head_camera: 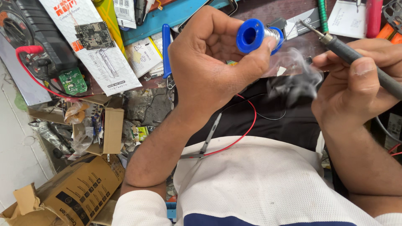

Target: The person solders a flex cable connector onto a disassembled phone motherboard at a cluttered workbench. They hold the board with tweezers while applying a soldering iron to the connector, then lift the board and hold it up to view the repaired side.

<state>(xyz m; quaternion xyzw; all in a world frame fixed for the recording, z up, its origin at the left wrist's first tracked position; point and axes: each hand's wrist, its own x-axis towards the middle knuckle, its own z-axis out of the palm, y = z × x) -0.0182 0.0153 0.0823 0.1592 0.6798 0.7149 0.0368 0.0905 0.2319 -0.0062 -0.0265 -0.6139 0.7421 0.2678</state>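
Note:
My left hand [209, 67] grips a blue spool of solder wire [256, 35], its open end turned toward me. Just to its right, my right hand [356, 90] holds a dark grey soldering iron [360, 60] like a pen, tip pointing up and left near the spool. A wisp of smoke [295, 77] drifts between the two hands. Below them lies a black device [276, 121] with a red wire [247, 127] and a thin black wire looping over it.
The bench holds a multimeter with a red lead [29, 50], a small green circuit board [72, 81], a white package [90, 42], blue-handled tool [166, 48], scissors [207, 140], and red and orange tools at top right. Torn cardboard boxes [73, 188] lie on the floor at left.

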